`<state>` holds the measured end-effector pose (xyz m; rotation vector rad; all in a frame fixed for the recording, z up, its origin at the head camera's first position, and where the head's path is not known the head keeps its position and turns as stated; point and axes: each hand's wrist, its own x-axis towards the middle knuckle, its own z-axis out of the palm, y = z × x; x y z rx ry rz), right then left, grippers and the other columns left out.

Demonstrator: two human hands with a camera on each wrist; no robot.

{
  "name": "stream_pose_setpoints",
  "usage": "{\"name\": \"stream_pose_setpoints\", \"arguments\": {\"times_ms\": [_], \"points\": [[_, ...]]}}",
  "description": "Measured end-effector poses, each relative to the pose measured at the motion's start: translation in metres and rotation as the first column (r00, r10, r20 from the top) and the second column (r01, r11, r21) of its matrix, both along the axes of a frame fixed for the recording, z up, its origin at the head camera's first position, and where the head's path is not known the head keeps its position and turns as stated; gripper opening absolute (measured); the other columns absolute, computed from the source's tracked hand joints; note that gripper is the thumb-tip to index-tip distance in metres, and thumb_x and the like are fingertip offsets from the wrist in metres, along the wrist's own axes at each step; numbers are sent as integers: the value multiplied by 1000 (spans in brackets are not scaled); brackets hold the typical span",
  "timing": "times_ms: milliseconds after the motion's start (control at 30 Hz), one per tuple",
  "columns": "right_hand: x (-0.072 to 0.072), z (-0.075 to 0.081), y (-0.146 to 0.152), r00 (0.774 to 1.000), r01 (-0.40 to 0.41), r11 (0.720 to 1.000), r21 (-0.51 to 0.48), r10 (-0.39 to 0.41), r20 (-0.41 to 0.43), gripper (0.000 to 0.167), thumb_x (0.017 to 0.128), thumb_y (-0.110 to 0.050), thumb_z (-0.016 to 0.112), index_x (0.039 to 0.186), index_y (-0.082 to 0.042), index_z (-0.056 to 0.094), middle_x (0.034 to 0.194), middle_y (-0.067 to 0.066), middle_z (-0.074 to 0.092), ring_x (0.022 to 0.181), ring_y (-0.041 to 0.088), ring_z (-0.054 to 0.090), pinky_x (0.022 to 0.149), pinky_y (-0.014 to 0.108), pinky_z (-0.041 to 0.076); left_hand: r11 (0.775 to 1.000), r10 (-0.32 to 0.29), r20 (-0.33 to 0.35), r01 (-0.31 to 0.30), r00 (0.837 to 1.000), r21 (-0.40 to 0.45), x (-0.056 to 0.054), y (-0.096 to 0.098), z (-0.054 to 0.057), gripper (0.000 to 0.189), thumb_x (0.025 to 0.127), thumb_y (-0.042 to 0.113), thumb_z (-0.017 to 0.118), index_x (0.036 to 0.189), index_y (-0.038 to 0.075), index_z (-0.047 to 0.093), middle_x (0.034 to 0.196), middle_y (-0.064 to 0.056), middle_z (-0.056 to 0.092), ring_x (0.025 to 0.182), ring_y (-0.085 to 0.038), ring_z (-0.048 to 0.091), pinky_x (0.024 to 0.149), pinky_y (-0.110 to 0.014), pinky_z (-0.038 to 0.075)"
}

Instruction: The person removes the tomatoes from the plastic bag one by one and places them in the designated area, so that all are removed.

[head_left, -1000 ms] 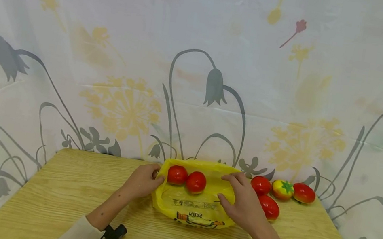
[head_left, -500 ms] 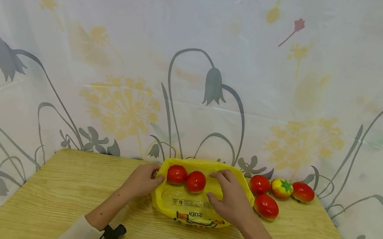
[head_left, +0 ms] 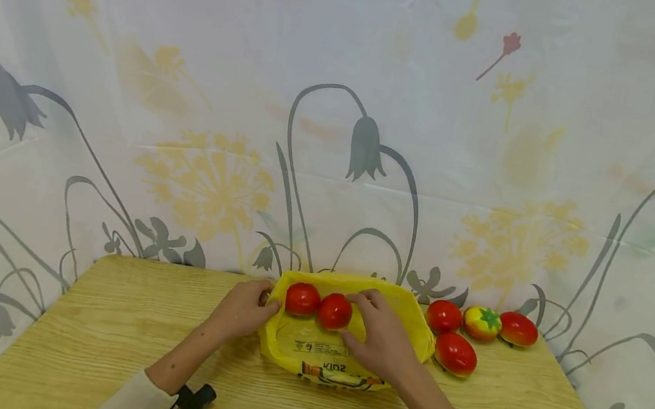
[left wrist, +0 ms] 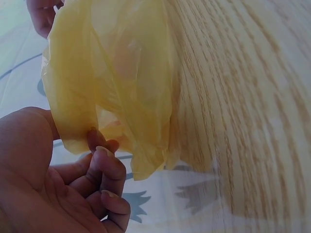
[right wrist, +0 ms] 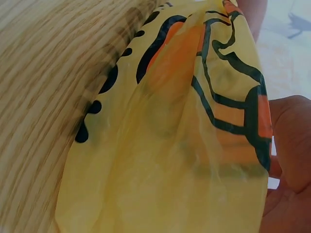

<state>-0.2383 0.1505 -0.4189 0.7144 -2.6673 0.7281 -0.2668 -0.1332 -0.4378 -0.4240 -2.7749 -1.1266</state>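
At the near side of the yellow bag [head_left: 280,359], the printed front wall stands on the wooden table [head_left: 114,335]; the right forearm [head_left: 431,404] had best pass above it without dragging it down. Inside, the right hand [head_left: 380,341] curves at the right side of one red tomato [head_left: 334,313], finger and thumb straddling it; whether they press, I cannot tell. A light, even pinch would probably suit its glossy skin. The left hand [head_left: 244,308] pinches the bag's left rim and should brace it there. Just beyond, leftward, sits the other tomato [head_left: 303,299]; four more fruits [head_left: 480,324] lie outside to the right, before the flowered cloth [head_left: 230,44].
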Motion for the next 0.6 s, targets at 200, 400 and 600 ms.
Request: {"name": "stream_pose_setpoints", "arguments": {"times_ms": [200,400,600], "points": [[-5,-1,-8,999,-7,1000,-23,8,49,54,90,-16,86,138,-5,64,133,12,60,112,33,66,96,47,57,1000,1,-7,-1,1000,-5,1,0,1,27,100,16,70,79,12,54,63,3,37,54,-12,33,54,-26,29],[-9,-1,-18,997,9,1000,-8,-8,74,54,90,-17,86,138,-4,65,135,13,61,114,31,65,98,48,57,1000,1,-1,-1,1000,0,1,-1,0,24,100,15,70,81,11,56,62,3,37,54,-12,33,54,-26,29],[-14,-4,-25,994,14,1000,-5,-13,105,57,90,-18,86,140,-3,63,139,16,59,120,34,64,101,50,56,1000,-4,-5,5,1000,10,0,0,0,17,100,15,70,86,11,60,62,2,38,53,-12,34,54,-26,30]]}}
